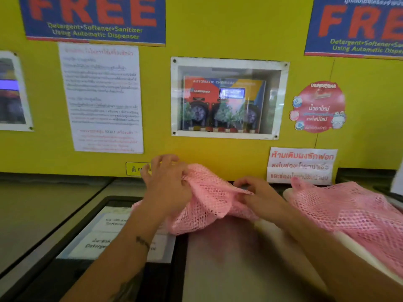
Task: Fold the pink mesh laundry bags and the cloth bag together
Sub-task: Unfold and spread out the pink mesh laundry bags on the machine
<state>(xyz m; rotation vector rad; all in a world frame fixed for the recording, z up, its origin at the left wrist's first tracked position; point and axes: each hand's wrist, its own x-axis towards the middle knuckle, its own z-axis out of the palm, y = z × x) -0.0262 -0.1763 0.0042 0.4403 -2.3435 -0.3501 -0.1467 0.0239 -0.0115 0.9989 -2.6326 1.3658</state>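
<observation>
A pink mesh laundry bag (pixel 209 203) lay bunched on the metal top of a washing machine (pixel 229 258), against the yellow wall (pixel 218 153). The left hand (pixel 168 188) had its fingers closed on the raised upper fold of the mesh; the right hand (pixel 255 192) pinched the same bag's far edge, low against the machine top. Judged by its drape, the mesh was light, limp and open-weave: it would sag between grips and catch on fingertips, so it was best taken at edges or corners and drawn flat before creasing. A second pink mesh bag (pixel 357 216) lay spread to the right, near the right forearm, over a whitish cloth (pixel 362 256), probably the cloth bag, whose edge showed beneath it. Count: two mesh bags visible, one cloth piece, two hands. Outward, a detergent drawer lid (pixel 96 243) with printed labels sat at left; the wall carried a windowed chemical dispenser (pixel 226 101), two "FREE" posters (pixel 93 18), a notice sheet (pixel 102 99) and a round red sticker (pixel 318 107).
</observation>
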